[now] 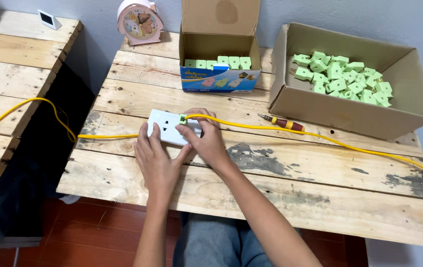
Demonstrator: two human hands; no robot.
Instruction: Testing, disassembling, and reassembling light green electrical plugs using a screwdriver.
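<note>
Obs., head view: white socket block (168,126) lies flat on the wooden plank counter (281,183), near centre, just in front of me. My left hand (157,160) rests on the block's near edge, fingers laid flat and spread, not gripping, palm on the planks. My right hand (206,138) sits at the block's right end, thumb and fingers pinched on a small green plug (183,118) seated at the block's top edge. Both hands close together, thumbs nearly touching. Yellow cable (320,136) leaves the plug, passes over my right hand and runs right across the counter to its far edge. A second yellow run (107,136) leaves the block's left side, goes off the counter and arcs over the gap to the neighbouring pallet surface. Screwdriver w/ red-yellow handle (282,122) lies just behind the cable, right of my hands. Behind: small open carton (220,49) w/ a row of green plugs, and a larger cardboard box (350,99) w/ a loose heap of the same green plugs. Pink alarm clock (140,21) at back edge, against the wall.
</note>
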